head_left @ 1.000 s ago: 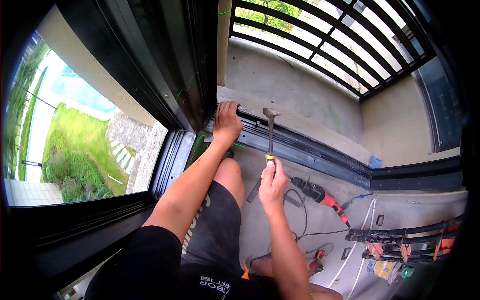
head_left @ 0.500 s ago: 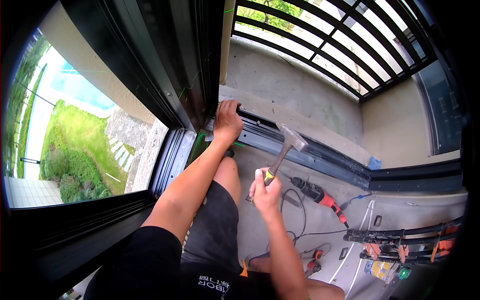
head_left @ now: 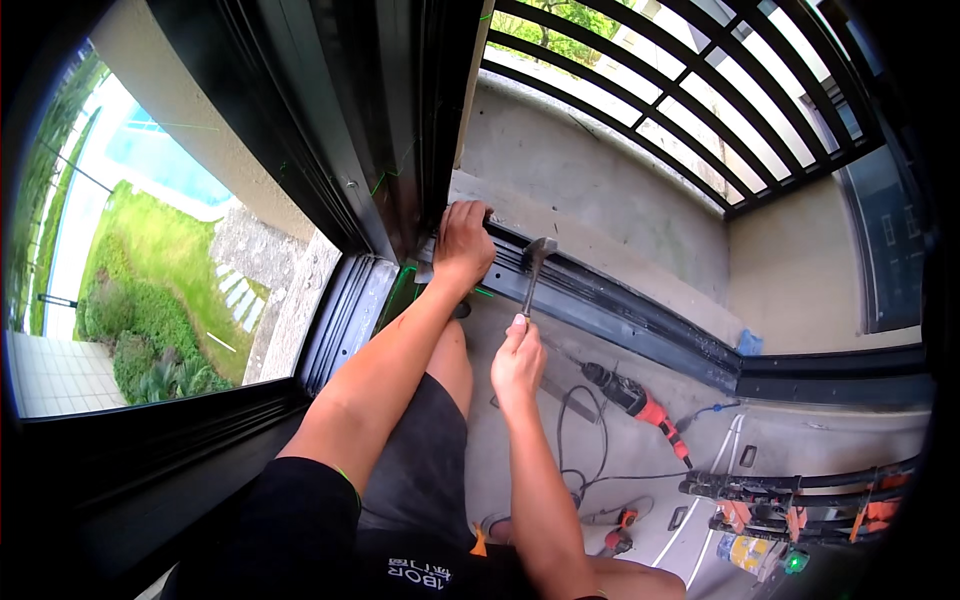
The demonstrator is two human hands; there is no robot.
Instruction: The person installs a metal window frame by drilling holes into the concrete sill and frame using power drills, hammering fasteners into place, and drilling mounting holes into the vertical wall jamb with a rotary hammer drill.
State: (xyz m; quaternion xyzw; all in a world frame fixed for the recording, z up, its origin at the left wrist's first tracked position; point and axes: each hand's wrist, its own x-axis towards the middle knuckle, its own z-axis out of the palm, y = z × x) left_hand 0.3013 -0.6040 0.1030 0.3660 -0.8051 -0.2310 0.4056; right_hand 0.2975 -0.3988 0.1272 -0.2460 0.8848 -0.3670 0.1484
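Observation:
My right hand (head_left: 518, 362) is closed around the handle of a hammer (head_left: 533, 275). The hammer's metal head is over the dark sill track (head_left: 640, 318), a short way right of my left hand; whether it touches cannot be told. My left hand (head_left: 464, 245) rests at the track's left end, close to the foot of the tall dark frame post (head_left: 375, 150). Its fingers are curled down, and a small dark bit shows beside the fingertips. What they hold there is mostly hidden.
On the floor lies a red and black power drill (head_left: 635, 398) with its cable (head_left: 600, 440). Black bars with orange clamps (head_left: 800, 495) stand lower right, near a small green light (head_left: 795, 562). A dark slatted railing (head_left: 660, 90) is beyond the sill. Left, a window opening overlooks a garden (head_left: 140, 270).
The hammer has swung down and left, its head now nearer my left hand. My right hand has moved slightly left. My left hand keeps its place on the track while the view shifts slightly.

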